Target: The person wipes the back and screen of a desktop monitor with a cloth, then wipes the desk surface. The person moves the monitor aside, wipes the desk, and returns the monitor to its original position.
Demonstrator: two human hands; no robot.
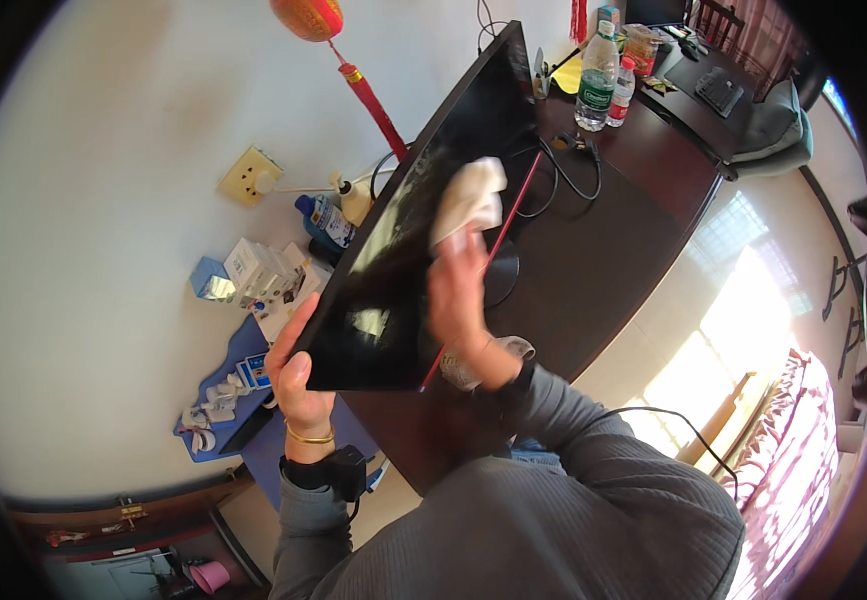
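Observation:
A black flat-screen monitor (pixel 403 255) stands on a dark wooden desk (pixel 576 247), with a red strip along its lower edge. My left hand (pixel 302 375) grips the monitor's frame at the near upper corner. In my right hand (pixel 460 292), blurred, is a pale cloth (pixel 471 195) against the screen. Light reflections and smeary marks show on the dark glass. The round monitor base (pixel 505 274) is partly hidden behind my right hand. A light mesh-like item (pixel 520 349) lies on the desk beside my right wrist.
A large plastic bottle (pixel 596 82) and a smaller red-capped bottle (pixel 621 97) stand at the desk's far end. Black cables (pixel 595 176) lie near them. Behind the monitor are a blue-capped bottle (pixel 328 221), a pump bottle (pixel 351 199) and small boxes (pixel 257 270). A red tassel (pixel 373 109) hangs by the wall.

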